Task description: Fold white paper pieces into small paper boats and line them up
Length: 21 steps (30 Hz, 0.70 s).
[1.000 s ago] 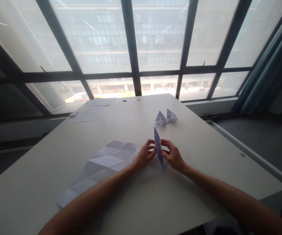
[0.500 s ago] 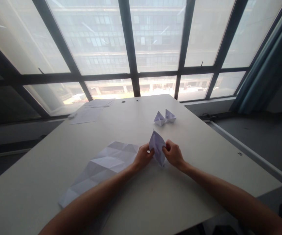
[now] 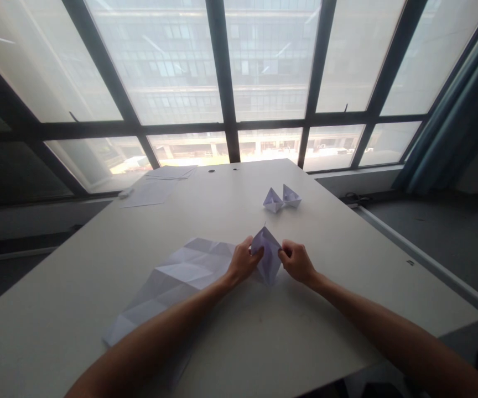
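Both hands, left (image 3: 243, 263) and right (image 3: 298, 262), pinch the folded paper (image 3: 267, 254) by its sides above the bench (image 3: 230, 337). I judge I'm spreading it open into a boat; next, an even outward pull.

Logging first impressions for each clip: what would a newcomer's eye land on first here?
Most likely the small folded paper piece held between the left hand and right hand above the middle of the white table. Next, the large creased sheet lying flat to the left of the hands, and the two finished paper boats side by side farther back. Behind the table, big dark-framed windows fill the top of the view.
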{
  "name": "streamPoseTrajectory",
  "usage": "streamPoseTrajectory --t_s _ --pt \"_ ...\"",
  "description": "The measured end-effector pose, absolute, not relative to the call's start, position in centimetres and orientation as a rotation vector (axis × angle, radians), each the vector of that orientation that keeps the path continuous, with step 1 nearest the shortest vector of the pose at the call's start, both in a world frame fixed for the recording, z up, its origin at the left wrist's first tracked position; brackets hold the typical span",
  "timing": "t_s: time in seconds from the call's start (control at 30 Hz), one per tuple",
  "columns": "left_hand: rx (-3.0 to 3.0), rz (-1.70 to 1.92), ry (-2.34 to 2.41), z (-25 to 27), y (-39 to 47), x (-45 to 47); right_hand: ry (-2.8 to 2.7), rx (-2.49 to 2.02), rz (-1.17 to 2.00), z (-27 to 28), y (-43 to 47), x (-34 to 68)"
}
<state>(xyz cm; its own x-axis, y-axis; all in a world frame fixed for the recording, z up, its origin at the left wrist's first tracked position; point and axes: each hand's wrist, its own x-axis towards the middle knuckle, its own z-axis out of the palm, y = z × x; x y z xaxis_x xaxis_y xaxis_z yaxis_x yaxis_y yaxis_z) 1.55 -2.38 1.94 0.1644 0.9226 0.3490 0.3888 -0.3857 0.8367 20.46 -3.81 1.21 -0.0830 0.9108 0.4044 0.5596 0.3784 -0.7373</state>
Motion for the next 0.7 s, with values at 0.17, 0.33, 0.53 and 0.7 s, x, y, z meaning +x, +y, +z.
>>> streamPoseTrajectory --t_s 0.17,0.33,0.53,0.7 --pt "1.878 1.194 1.310 1.5 -1.8 1.1 -1.843 -1.238 0.460 1.3 -4.3 19.9" --pt "1.808 1.167 1.290 1.4 -1.5 0.8 -1.668 -1.308 0.592 1.0 -3.2 21.1" --pt "1.454 1.148 0.978 2.1 -2.1 1.5 -1.474 -1.106 0.893 1.0 -1.7 22.7" --pt "1.341 1.067 0.798 2.0 -2.0 1.0 -1.487 -0.914 0.970 1.1 -1.4 23.3"
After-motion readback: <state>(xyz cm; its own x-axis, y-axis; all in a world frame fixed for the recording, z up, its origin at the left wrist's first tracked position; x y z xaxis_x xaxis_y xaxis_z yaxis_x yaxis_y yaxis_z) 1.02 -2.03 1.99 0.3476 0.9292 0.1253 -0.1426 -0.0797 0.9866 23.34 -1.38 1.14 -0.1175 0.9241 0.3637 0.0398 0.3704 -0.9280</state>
